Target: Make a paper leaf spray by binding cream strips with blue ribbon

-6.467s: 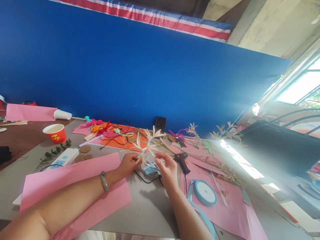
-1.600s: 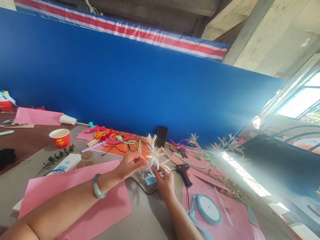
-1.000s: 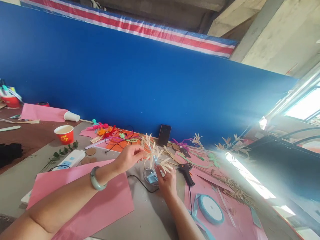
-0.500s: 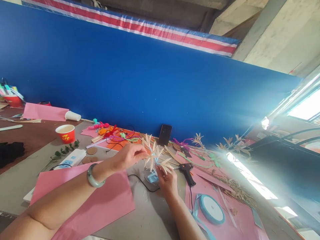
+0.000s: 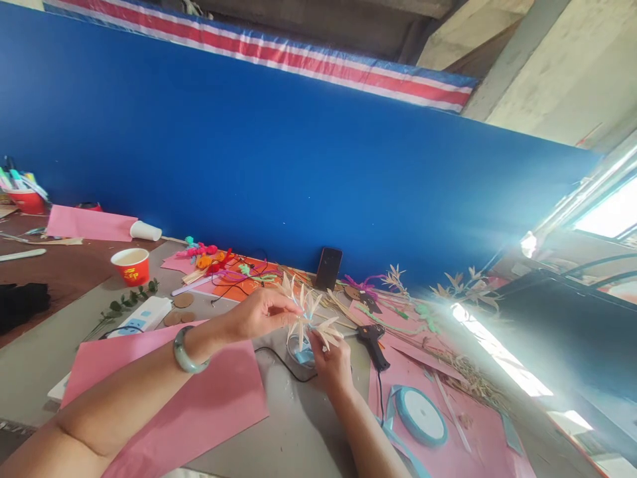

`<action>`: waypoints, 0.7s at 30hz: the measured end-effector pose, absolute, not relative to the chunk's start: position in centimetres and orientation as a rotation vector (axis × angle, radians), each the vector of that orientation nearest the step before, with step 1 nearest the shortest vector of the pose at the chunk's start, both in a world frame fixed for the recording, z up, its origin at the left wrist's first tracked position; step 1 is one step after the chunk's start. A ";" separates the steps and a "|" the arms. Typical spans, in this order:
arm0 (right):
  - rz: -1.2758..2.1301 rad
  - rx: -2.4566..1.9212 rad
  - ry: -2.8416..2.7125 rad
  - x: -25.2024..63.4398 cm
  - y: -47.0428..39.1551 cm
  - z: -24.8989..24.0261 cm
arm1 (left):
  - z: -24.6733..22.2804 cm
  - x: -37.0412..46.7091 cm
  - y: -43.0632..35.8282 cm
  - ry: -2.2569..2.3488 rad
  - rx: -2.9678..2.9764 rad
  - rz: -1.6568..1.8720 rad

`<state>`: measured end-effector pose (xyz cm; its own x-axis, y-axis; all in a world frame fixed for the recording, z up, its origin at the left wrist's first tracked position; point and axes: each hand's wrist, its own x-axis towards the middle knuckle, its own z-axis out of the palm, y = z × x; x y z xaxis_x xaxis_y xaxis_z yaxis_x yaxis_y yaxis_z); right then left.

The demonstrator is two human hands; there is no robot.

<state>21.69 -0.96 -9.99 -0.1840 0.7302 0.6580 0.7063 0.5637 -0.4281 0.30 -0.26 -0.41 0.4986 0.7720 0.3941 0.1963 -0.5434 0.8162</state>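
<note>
Pale, dried-looking flowers [image 5: 327, 330] with long pointed petals and light-blue stems stand between my hands above the table. My right hand [image 5: 334, 365] is closed around their lower part, just under a bloom; the exact grip is partly covered by petals. From the left, my left hand [image 5: 266, 313], with a bangle on the wrist, pinches thumb and fingers together at the upper blooms. Whether a petal or a stem is between those fingertips is too small to make out. Beneath the flowers lies a clear round roll with something light blue [image 5: 302, 352].
A black glue gun [image 5: 374, 345] and a roll of blue ribbon [image 5: 422, 416] lie to the right. Pink paper [image 5: 199, 411] lies under my left arm. A phone [image 5: 329, 268] leans on the blue partition [image 5: 298, 166]. At left are a paper cup [image 5: 133, 271] and a power strip [image 5: 144, 317].
The flowers have tipped slightly lower, and my left fingertips have shifted a little to the right against the blooms. My right hand has hardly moved.
</note>
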 end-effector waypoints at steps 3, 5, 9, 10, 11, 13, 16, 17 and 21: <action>0.039 -1.151 -1.904 21.6 -1.0 -10.0 | -0.7 0.6 -0.2 0.799 1.963 1.057; 0.041 -1.156 -1.900 21.6 -1.1 -9.9 | -1.2 0.8 0.0 0.816 1.851 1.131; 0.051 -1.167 -1.880 21.4 -1.2 -9.6 | -2.3 1.3 0.5 0.784 1.609 1.205; 0.055 -1.167 -1.871 21.4 -1.2 -9.6 | -2.5 1.4 0.5 0.776 1.552 1.215; 0.062 -1.164 -1.861 21.4 -1.3 -9.5 | -2.6 1.5 0.5 0.772 1.494 1.224; 0.080 -1.156 -1.846 21.3 -1.3 -9.5 | -2.8 1.8 0.5 0.771 1.369 1.226; 0.105 -1.151 -1.835 21.3 -1.3 -9.6 | -2.9 2.2 0.3 0.758 1.175 1.209; 0.110 -1.151 -1.833 21.3 -1.3 -9.7 | -2.8 2.3 0.2 0.746 1.130 1.206; 0.115 -1.161 -1.837 21.3 -1.3 -9.7 | -2.6 2.5 -0.1 0.724 1.070 1.181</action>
